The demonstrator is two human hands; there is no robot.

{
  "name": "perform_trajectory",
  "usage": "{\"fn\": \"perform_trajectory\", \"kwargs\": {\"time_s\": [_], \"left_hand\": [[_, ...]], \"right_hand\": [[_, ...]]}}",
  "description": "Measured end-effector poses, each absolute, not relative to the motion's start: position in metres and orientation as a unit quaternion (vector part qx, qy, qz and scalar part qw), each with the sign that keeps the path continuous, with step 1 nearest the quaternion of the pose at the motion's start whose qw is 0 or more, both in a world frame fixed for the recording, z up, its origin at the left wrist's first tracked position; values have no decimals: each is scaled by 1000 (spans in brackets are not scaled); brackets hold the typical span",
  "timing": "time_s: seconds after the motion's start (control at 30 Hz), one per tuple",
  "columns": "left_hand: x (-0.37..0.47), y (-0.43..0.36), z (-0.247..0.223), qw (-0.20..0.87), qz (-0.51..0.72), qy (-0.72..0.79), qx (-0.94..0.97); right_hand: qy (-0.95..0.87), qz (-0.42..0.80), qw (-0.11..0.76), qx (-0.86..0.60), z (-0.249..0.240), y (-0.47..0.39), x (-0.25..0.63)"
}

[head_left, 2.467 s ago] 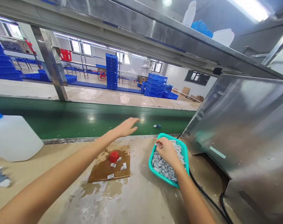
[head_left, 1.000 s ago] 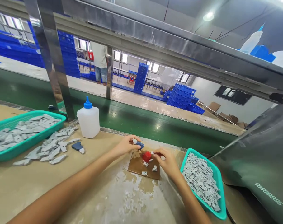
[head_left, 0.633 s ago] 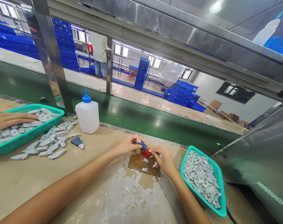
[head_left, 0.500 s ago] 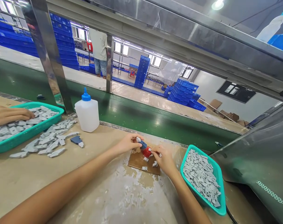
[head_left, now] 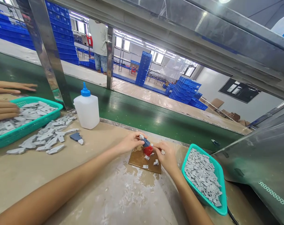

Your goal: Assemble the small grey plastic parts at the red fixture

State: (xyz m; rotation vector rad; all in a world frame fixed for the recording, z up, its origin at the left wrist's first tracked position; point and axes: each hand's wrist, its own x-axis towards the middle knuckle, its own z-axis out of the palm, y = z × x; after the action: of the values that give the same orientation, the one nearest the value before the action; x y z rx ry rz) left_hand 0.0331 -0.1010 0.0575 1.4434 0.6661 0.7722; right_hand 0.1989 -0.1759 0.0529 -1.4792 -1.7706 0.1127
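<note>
Pinched in my left hand (head_left: 132,142) is a dark blue piece (head_left: 146,142) with a light grey tip, held above a brown board (head_left: 138,161). My right hand (head_left: 165,153) is closed at the fingertips on a small white piece (head_left: 151,145), close beside the blue piece. Just below them a red round object (head_left: 148,151) rests on the board. Several small grey-white pieces (head_left: 156,162) lie around it on the board. The surface near the board looks wet or smeared.
A teal basket (head_left: 225,193) of small grey pieces stands right. At left are another teal basket (head_left: 22,134), loose grey parts (head_left: 47,134), a blue-and-grey part (head_left: 76,137) and a blue-capped bottle (head_left: 87,111). Other people's hands (head_left: 3,110) reach there. A green belt (head_left: 132,114) runs behind.
The blue piece has lifted slightly off the red object, and the white piece in my right hand is now beside it. A second hand has appeared above the left basket.
</note>
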Motion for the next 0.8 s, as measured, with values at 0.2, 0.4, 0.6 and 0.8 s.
{"fn": "perform_trajectory", "kwargs": {"time_s": [0.2, 0.4, 0.6, 0.8], "left_hand": [[37, -105, 59, 675, 312, 264, 614], [37, -110, 62, 690, 307, 263, 601], [38, -109, 59, 699, 302, 258, 594], [38, -115, 62, 707, 317, 260, 576]], "right_hand": [[-603, 170, 533, -569, 53, -176, 193], [-610, 202, 527, -556, 54, -177, 190], [-638, 165, 517, -547, 54, -179, 189], [-676, 131, 512, -514, 56, -182, 186]]}}
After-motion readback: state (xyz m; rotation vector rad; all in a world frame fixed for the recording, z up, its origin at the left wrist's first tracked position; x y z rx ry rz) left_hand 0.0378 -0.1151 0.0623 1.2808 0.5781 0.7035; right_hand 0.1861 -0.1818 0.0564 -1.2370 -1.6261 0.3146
